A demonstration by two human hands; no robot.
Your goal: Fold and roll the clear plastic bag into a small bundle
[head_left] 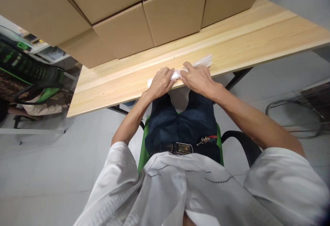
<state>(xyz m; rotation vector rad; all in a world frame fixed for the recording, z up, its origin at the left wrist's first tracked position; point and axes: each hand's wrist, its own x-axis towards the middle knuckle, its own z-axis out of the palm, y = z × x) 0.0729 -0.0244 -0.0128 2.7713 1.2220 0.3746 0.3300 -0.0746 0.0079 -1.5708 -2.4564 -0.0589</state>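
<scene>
A thin white strip, bunched lengthwise like a plastic bag or tissue [203, 61], lies along the front of the wooden table [237, 44]. I cannot make out its exact material. My left hand [162, 81] is closed over its left part, fingers curled, with a small white end showing past the wrist side. Close beside it, my right hand [197, 78] grips the strip further right, thumb towards the left hand. A short white stretch shows between the two hands, and a loose, flared end sticks out beyond the right knuckles. Fingertips are partly hidden.
Stacked cardboard boxes [175, 13] line the back of the table. A green and black chair [31, 68] with a seated person stands at the left. My own chair's armrest [242, 143] is at my right. A coiled cable or hoop [296, 116] lies on the floor.
</scene>
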